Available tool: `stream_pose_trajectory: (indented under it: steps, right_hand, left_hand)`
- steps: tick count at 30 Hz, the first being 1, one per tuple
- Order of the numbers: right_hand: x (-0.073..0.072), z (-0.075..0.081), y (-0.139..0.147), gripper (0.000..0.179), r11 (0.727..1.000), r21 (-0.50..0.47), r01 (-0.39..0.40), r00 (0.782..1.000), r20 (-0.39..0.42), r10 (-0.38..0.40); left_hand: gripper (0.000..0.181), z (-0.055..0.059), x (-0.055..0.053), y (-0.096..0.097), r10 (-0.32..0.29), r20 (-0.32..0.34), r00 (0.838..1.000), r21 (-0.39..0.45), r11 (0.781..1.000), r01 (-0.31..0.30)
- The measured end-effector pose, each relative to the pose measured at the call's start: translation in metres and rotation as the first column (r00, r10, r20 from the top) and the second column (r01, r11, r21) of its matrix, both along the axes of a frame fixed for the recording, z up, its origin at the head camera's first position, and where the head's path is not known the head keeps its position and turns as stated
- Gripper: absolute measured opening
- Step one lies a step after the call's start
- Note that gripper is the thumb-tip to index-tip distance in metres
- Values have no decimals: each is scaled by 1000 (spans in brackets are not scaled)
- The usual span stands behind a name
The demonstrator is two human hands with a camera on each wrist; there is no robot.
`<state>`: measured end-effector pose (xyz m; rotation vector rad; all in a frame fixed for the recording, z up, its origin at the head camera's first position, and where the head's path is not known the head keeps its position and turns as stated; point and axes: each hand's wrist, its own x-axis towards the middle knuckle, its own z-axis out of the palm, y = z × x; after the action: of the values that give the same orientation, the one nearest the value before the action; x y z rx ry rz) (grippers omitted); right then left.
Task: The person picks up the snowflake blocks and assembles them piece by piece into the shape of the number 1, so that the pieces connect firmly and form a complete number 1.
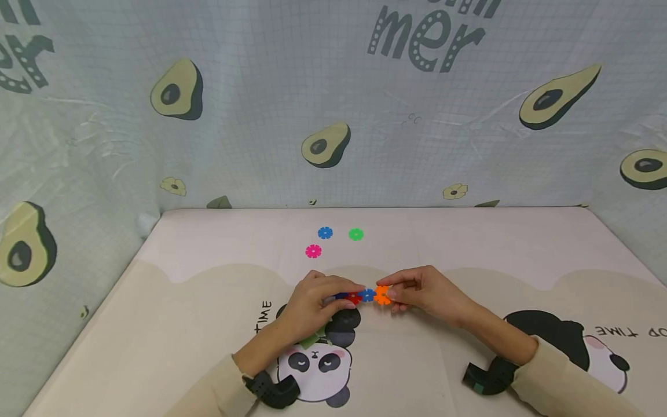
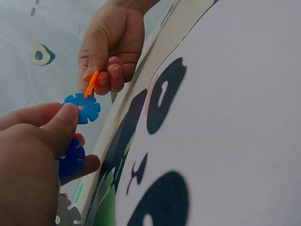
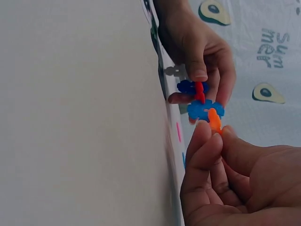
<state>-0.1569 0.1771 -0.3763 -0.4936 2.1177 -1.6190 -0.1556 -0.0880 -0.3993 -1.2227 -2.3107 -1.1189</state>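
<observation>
A chain of notched plastic flower discs stretches between the two hands. My left hand (image 1: 311,301) pinches it with thumb and fingers at the red disc (image 3: 199,92). Beyond the red one come a dark blue disc (image 3: 185,86) and a whitish disc (image 3: 175,71), both mostly covered by the left hand in the head view. A lighter blue disc (image 1: 367,295) sits between the red and an orange disc (image 1: 383,295). My right hand (image 1: 429,294) pinches the orange disc by its edge; it meets the blue disc at an angle. How deep their slots interlock I cannot tell.
Farther back on the table (image 1: 443,237) lie three loose discs: a blue disc (image 1: 325,233), a green disc (image 1: 356,234) and a pink disc (image 1: 313,251). The cloth has printed pandas. An avocado-patterned curtain (image 1: 250,116) hangs behind the table.
</observation>
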Motion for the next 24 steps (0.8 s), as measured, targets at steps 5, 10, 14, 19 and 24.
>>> stream_pose_trajectory:
  steps: [5,10,14,19,24]
  right_hand:
    - [1,-2,-2,35,997,-73,7,998,56,-3]
    - [1,-4,-2,38,993,-121,18,995,103,-5]
    - [1,-6,-3,39,987,-159,26,989,148,-2]
    - [0,-7,-4,40,984,-174,42,981,194,-7]
    - [0,-7,-4,39,981,-188,52,973,231,-7]
  left_hand:
    - [35,0,-1,1,5,-56,998,3,1000,-5]
    - [36,-1,-2,0,2,-72,997,4,1000,-2]
    - [36,-1,-1,0,6,-87,996,-3,1000,-6]
    - [34,-1,-1,0,14,-118,993,-16,1000,-16]
    - [33,0,0,0,11,-121,993,-30,999,-15]
